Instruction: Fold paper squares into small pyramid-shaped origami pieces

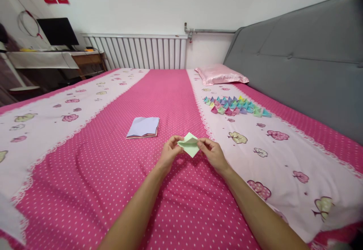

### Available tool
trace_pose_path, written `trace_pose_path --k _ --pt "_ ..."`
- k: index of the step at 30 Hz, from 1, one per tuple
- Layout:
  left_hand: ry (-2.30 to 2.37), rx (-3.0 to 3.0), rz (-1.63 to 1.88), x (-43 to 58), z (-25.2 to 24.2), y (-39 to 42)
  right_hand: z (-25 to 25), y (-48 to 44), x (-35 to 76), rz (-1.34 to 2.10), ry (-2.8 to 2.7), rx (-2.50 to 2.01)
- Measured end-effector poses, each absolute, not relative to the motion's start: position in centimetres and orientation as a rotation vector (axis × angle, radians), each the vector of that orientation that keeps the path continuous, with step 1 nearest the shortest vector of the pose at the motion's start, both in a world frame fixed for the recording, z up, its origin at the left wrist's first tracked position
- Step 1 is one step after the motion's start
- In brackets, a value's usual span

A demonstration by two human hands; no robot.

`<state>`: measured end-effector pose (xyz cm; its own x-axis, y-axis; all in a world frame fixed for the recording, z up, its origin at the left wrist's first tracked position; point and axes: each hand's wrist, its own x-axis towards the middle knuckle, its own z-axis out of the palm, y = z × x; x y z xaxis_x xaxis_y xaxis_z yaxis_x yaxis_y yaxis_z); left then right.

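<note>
Between my two hands is a small pale green folded paper (pixel 191 149), diamond-shaped with a partly raised flap, held just above the pink bedsheet. My left hand (pixel 170 152) pinches its left corner between thumb and fingers. On the opposite side, my right hand (pixel 212 152) grips the right corner the same way. Ahead and to the left lies a stack of square paper (pixel 144 126) with a lavender sheet on top. Rows of small folded paper pieces (pixel 236 105) in many colours stand on the bed at the right.
The bed is covered by a pink dotted sheet (pixel 113 159) with white tree-print bands. A pink pillow (pixel 221 74) lies at the far right, beside the grey headboard (pixel 306 49). Beyond the bed are a white radiator (pixel 141 52) and a desk with a black monitor (pixel 58 32).
</note>
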<state>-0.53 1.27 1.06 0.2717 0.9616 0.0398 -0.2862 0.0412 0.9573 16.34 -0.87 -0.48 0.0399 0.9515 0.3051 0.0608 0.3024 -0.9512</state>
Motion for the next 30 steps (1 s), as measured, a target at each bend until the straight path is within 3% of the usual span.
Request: trace_pose_path --k 30 --pt "0.81 1.083 1.12 0.1 0.8 1.5 -0.3 -1.3 15.8 1.001 -1.089 -1.136"
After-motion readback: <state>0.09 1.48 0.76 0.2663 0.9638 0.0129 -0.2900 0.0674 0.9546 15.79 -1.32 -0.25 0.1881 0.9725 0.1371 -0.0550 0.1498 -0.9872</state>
